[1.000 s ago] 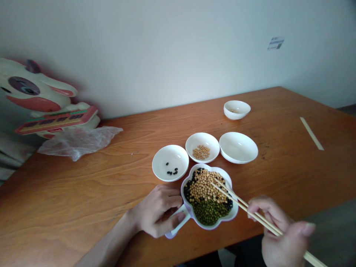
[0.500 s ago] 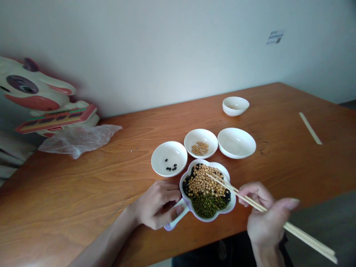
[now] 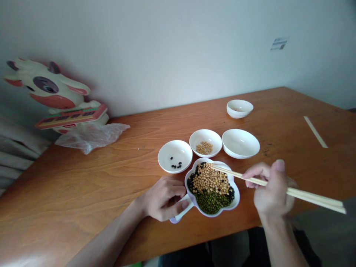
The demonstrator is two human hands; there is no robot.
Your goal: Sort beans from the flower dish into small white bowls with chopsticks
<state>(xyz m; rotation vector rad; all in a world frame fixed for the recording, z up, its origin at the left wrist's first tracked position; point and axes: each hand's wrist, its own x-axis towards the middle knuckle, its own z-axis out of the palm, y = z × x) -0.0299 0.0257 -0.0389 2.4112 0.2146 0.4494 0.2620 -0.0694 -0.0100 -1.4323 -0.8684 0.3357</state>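
My left hand (image 3: 167, 199) is closed round the handle of a white, lilac-edged flower-shaped bowl (image 3: 236, 198). In it lie tan soybeans (image 3: 210, 179), green mung beans (image 3: 211, 203) and black beans (image 3: 230, 193) round the sides. My right hand (image 3: 274, 185) grips a pair of wooden chopsticks (image 3: 314, 196); their tips touch the soybeans near the bowl's far side. Whether a bean sits between the tips is too small to tell. Just behind stand a white bowl (image 3: 164, 155) with several black beans and another white bowl (image 3: 194, 136) with soybeans.
A third white bowl (image 3: 241, 144) stands at the right of the row, with a fourth white bowl (image 3: 239, 109) farther back. A pale strip (image 3: 315, 131) lies on the wooden table (image 3: 91, 193). At the left are a cow-shaped toy keyboard (image 3: 72, 116) and a clear plastic bag (image 3: 93, 138).
The chopstick tips have shifted toward the bowl's far rim, and the chopsticks lie flatter as my right hand has turned. My left hand keeps its hold. The whole view has shifted slightly.
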